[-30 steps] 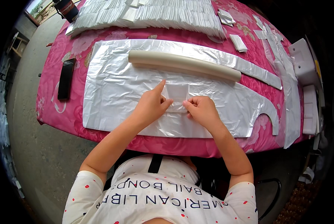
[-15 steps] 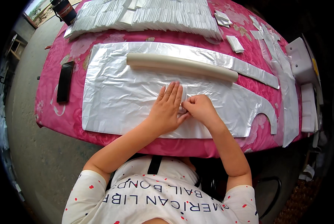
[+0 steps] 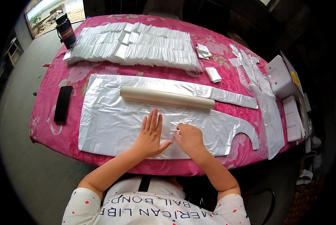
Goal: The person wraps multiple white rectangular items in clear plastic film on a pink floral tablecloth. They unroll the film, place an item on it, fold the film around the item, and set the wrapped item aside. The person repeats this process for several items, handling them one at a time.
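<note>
A flat silvery-white plastic bag [image 3: 111,123] with cut-out handles to the right lies spread near the table's front edge. On its upper part rests a long pale tube [image 3: 164,98]. My left hand [image 3: 150,135] lies flat on the bag below the tube, fingers stretched and thumb out to the right. Just right of it, my right hand [image 3: 190,139] is closed, thumb and fingertips together at a small folded plastic packet [image 3: 174,128]. The hand covers much of that packet.
Rows of folded white packets [image 3: 100,47] stand at the back, with loose packets [image 3: 213,74] to their right. A black phone [image 3: 63,104] lies left. A dark flask [image 3: 66,32] stands back left. Plastic strips [image 3: 267,112] and a white box [image 3: 282,77] are right, on the pink tablecloth [image 3: 44,108].
The view has tipped up, showing more of the table's back. My left hand has drawn away leftward from my right hand, leaving a gap where the small packet shows.
</note>
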{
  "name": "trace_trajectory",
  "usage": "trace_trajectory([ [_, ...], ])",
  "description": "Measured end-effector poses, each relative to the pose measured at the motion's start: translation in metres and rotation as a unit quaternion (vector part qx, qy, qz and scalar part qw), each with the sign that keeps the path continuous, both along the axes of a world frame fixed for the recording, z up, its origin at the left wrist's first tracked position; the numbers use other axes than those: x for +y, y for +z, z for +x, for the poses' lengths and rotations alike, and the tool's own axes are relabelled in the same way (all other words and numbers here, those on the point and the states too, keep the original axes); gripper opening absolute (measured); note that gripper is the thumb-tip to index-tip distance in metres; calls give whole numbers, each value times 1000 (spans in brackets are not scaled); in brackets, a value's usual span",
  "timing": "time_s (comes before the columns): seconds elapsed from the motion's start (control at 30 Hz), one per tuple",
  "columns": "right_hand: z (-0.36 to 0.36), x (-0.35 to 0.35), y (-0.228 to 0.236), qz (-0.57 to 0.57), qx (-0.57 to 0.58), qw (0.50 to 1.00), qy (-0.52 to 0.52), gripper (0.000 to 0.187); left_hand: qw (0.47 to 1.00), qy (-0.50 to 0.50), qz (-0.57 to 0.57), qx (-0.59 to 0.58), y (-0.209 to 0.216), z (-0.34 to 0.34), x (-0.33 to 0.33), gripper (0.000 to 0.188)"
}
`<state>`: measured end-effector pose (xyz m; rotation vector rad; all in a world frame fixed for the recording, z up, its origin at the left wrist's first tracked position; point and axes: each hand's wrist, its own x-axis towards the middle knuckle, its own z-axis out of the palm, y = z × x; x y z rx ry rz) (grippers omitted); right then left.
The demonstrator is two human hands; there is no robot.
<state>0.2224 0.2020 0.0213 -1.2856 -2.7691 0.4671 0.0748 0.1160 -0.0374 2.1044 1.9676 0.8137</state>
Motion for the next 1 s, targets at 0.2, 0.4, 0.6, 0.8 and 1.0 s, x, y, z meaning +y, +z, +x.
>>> trace_trajectory([
  [0.2,-41,15,-35,109,153,956,227,52,878,-12,-53,-476,23,-10,-77,45],
  [0.4,-59,-43,-53,12,119,969,215,66,635,124,-374,-665,12,-15,-166,28],
  [0.6,-58,-135,-54,-140,164,921,325,56,613,235,-276,-702,-2,-18,-188,21],
  [0.8,-36,-85,-10,-101,150,894,410,18,922,98,-220,-303,40,-23,-157,15],
  [1.0,-3,47,26,-87,271,926,249,5,949,70,-127,-280,51,-20,-125,22],
])
